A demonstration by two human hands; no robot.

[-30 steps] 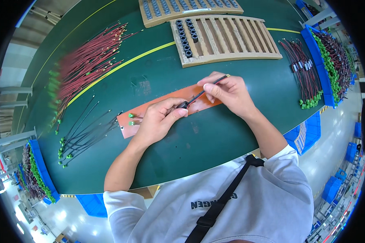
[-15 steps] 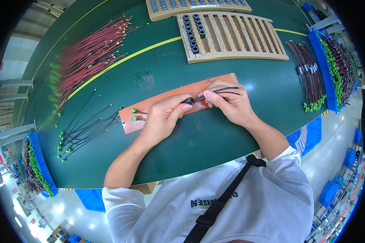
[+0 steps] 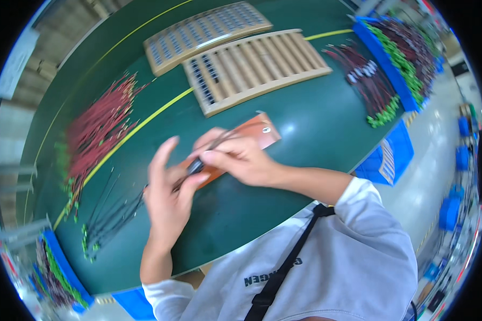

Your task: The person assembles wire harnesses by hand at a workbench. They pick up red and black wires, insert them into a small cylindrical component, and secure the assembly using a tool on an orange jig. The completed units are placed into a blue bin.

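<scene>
My left hand (image 3: 168, 190) and my right hand (image 3: 238, 158) meet over an orange-brown mat (image 3: 260, 136) on the green table (image 3: 316, 112). Between thumbs and fingers they pinch a small dark cylindrical part (image 3: 195, 166) with thin dark wires (image 3: 222, 138) running up to the right from it. The left hand's fingers are partly spread, and motion blurs both hands. Most of the mat lies hidden under them.
Two wooden slotted trays (image 3: 257, 64) (image 3: 203, 35) lie at the back. Red wires (image 3: 99, 128) are heaped at left, black green-tipped wires (image 3: 110, 214) nearer me, dark wires (image 3: 367, 80) at right beside a blue bin (image 3: 401, 51). Another blue bin (image 3: 59, 267) sits lower left.
The view has swung, so the table now sits tilted and shifted. Both hands have turned the part and wires between them, and the left hand's fingers have spread upward.
</scene>
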